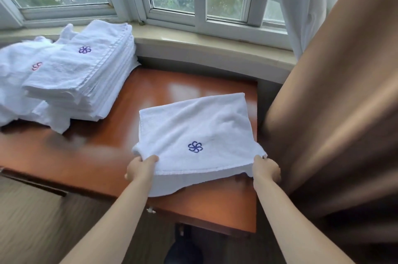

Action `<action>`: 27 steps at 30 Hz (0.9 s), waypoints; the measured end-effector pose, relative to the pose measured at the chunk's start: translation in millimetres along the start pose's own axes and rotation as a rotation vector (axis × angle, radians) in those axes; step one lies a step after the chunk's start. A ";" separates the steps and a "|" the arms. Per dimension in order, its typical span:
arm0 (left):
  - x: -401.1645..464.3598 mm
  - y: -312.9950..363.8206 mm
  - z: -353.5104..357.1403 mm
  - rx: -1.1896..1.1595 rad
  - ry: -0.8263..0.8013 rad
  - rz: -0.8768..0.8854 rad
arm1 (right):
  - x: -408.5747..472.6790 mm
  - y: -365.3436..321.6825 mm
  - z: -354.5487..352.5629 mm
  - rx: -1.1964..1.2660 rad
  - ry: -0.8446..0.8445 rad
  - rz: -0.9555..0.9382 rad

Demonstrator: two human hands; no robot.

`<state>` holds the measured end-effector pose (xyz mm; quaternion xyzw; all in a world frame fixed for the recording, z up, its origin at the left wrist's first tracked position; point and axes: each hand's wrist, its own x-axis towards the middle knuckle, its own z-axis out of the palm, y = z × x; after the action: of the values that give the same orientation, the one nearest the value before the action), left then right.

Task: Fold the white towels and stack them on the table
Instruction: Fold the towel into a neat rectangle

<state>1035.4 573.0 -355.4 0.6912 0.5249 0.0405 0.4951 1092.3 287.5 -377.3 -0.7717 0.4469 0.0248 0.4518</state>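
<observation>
Towel (pixel 193 130) pinched at both near corners by left hand (pixel 141 167) and right hand (pixel 266 170); long side runs left-right; folded stack (pixel 81 74) nearer left hand.

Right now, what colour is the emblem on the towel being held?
Dark blue emblem, head view.

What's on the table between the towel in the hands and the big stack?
Nothing: in the head view, only bare, glossy table lies between the held towel and the stack.
</observation>
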 end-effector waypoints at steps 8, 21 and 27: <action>-18.3 -2.9 -17.3 -0.661 -0.356 -0.483 | -4.6 -16.0 -13.2 0.391 -0.205 -0.015; -23.2 -55.9 -37.9 -0.573 -0.263 -0.493 | 7.2 5.7 -19.2 0.588 -0.185 0.165; -25.5 -71.6 -35.1 -0.484 -0.082 -0.476 | 8.4 39.1 -10.3 0.326 -0.239 0.238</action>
<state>954.8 573.0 -377.9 0.4129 0.6264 0.0192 0.6609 1065.7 267.0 -401.4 -0.6221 0.4759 0.0966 0.6141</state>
